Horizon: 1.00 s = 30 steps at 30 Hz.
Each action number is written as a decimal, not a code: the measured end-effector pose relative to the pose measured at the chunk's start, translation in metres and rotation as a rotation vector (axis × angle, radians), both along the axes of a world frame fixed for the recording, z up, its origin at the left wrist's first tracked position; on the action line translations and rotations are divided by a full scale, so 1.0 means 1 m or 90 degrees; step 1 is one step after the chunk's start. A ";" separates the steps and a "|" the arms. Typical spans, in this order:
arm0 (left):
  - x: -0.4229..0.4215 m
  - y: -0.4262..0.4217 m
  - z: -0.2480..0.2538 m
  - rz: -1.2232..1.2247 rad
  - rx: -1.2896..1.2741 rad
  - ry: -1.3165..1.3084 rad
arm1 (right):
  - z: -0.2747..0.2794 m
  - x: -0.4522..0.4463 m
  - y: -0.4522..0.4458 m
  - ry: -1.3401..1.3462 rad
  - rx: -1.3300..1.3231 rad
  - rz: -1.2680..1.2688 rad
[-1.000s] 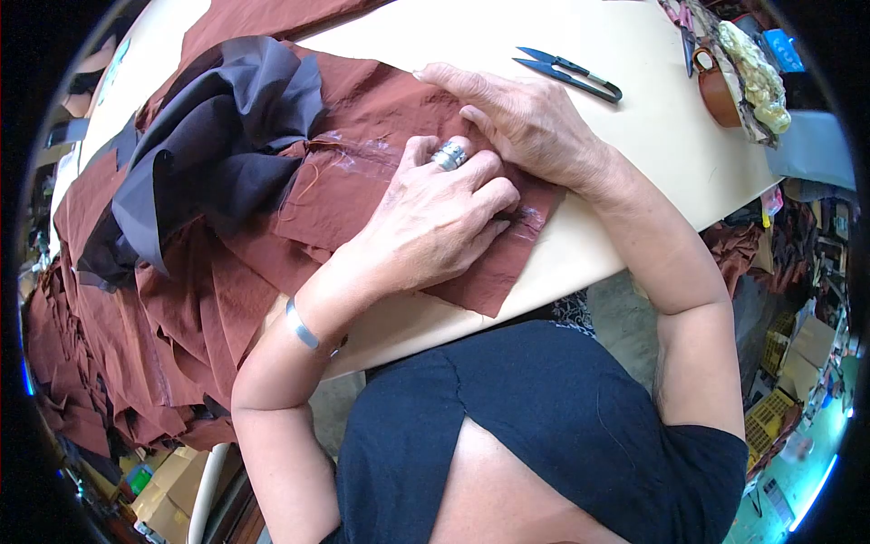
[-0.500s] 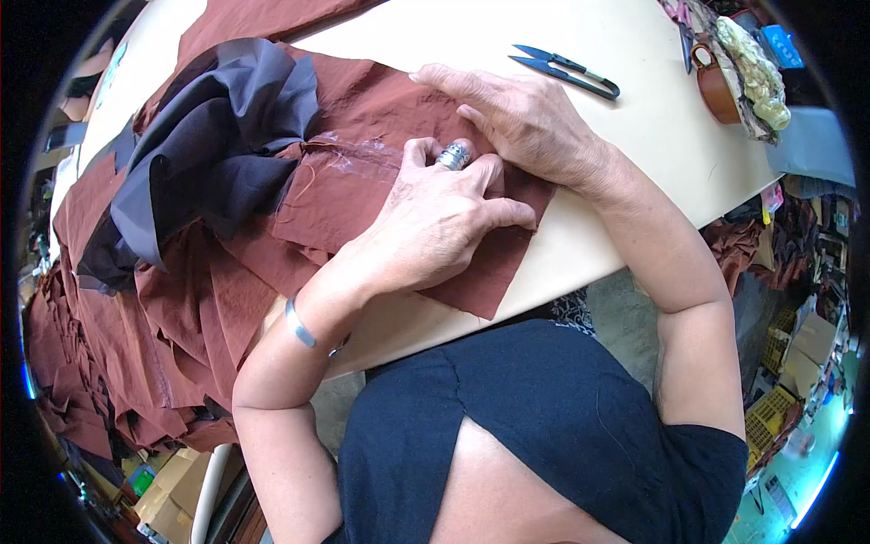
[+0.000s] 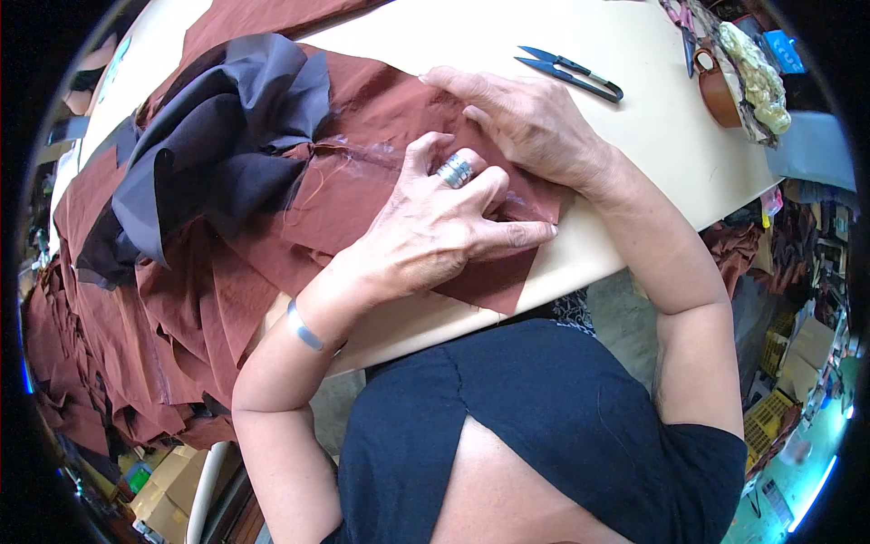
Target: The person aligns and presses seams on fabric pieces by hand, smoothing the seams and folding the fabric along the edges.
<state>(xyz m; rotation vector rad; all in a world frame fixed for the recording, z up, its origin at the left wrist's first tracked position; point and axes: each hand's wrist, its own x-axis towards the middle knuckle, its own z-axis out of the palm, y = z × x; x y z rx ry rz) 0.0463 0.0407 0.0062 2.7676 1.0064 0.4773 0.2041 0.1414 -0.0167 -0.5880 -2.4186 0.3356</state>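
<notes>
Reddish-brown fabric (image 3: 381, 100) lies flat over the table and hangs in folds at the left. My left hand (image 3: 439, 213), with a silver ring, rests on it with fingers apart, the little finger stretched toward the fabric's right edge. Just above and to the right, my right hand (image 3: 526, 122) lies on the fabric with its fingers spread. Left of both hands, a bunched dark grey cloth (image 3: 217, 136) sits on the brown fabric. Whitish marks and a loose thread show between the cloth and my left hand. Black thread snips (image 3: 575, 74) lie beyond my right hand.
The cream table (image 3: 671, 145) has its near edge by my torso. At its far right are a brown cup (image 3: 718, 95), pink-handled scissors (image 3: 686, 36) and a crumpled pale bundle (image 3: 757, 77). Yellow crates (image 3: 770, 417) stand below at the right.
My left hand's fingers have spread, its little finger reaching out to the right over the fabric. The brown fabric has shifted slightly. My right hand has stayed almost in place.
</notes>
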 end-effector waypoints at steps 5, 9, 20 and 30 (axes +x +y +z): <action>0.012 -0.006 -0.009 0.003 0.002 -0.048 | -0.002 0.000 0.002 0.016 0.031 0.017; 0.016 -0.004 -0.011 -0.003 -0.015 -0.067 | -0.002 0.000 0.003 0.025 0.041 0.023; 0.022 -0.013 -0.004 -0.134 -0.070 -0.047 | -0.005 0.000 0.005 0.029 0.024 0.025; -0.040 -0.030 0.001 0.352 0.032 -0.095 | 0.016 -0.008 0.006 -0.040 -0.099 -0.061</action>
